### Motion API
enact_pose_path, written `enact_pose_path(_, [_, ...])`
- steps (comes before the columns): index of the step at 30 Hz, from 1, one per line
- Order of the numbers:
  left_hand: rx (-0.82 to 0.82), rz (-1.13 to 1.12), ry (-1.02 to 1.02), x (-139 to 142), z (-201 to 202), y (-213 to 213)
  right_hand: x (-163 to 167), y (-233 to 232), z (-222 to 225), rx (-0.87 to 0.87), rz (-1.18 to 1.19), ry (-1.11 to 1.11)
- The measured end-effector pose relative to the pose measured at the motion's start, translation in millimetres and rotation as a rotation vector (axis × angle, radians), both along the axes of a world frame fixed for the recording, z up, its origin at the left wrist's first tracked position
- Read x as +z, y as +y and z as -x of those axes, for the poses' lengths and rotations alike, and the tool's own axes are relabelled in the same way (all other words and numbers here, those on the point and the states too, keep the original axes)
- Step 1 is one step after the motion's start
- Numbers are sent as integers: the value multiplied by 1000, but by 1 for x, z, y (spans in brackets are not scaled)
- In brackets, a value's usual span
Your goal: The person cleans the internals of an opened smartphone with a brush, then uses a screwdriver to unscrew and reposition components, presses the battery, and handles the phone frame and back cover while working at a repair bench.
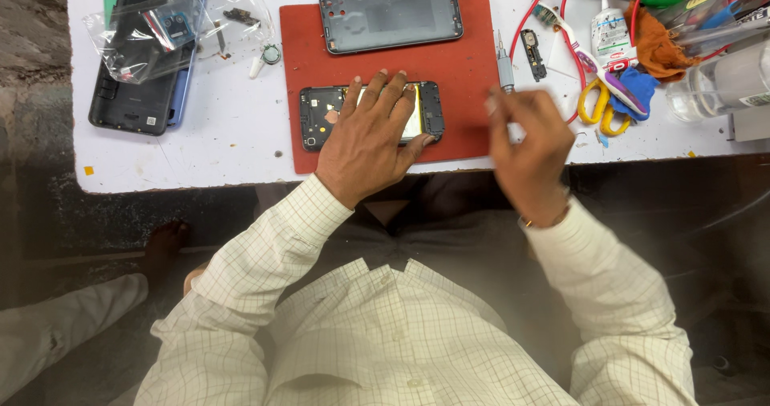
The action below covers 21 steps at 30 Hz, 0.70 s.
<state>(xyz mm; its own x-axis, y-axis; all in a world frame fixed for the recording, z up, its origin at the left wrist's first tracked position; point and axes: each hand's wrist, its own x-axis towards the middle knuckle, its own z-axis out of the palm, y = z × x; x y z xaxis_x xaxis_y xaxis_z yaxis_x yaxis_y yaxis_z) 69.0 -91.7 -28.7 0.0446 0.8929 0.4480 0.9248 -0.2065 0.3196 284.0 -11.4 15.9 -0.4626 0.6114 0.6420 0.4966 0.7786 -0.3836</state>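
My left hand lies flat, fingers spread, on an opened phone body that rests on a red mat. A yellowish battery shows under the fingers. My right hand is blurred at the mat's right edge, its fingers closed around a slim grey screwdriver that points away from me. A detached grey phone back cover lies at the far side of the mat.
A white table holds dark phone shells and a clear plastic bag at the left. On the right are yellow-handled scissors, a glue bottle, red wires, an orange cloth and a clear container. Someone else's foot is below left.
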Motion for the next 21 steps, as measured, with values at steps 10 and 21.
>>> enact_pose_path(10, [-3,5,8,5,0,-3,17,65,25,19,161,-89])
enact_pose_path(21, [1,39,-26,7,-1,-4,-3,61,-11,-158,128,-278])
